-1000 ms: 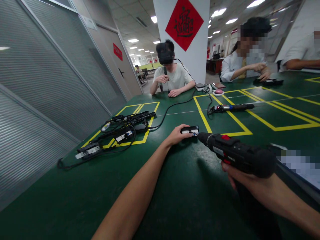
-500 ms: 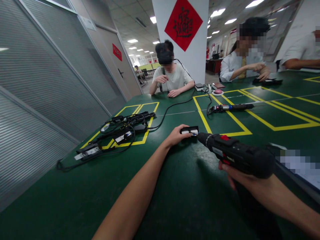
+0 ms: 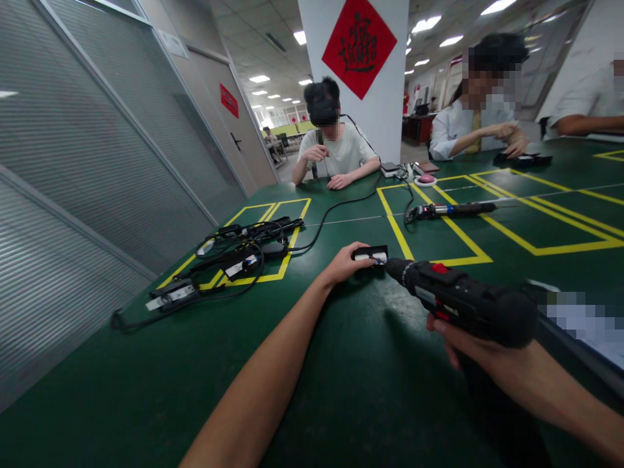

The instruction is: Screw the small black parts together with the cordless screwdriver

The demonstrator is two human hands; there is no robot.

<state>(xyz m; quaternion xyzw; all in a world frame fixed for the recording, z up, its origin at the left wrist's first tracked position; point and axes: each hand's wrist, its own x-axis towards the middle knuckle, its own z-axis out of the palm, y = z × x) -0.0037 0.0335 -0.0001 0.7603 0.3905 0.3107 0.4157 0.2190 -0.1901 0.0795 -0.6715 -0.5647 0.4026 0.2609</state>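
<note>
Gripping the black power drill point(image 3: 468, 300), the right hand point(image 3: 478, 343) pointed it forward-left at the small black case point(image 3: 379, 250), which the nearer left hand point(image 3: 345, 264) clasped, long axis running rightward from its grip

Bare green tabletop point(image 3: 160, 396) gives open passage left of the left forearm point(image 3: 273, 364), until the black cable tangle point(image 3: 260, 252) blocks the way. Between both arms lies a free pocket, closed ahead by the drill point(image 3: 463, 302) reaching over toward the small black-and-white piece point(image 3: 380, 251). Beyond that piece, a loose cable point(image 3: 336, 205) crosses.
</note>
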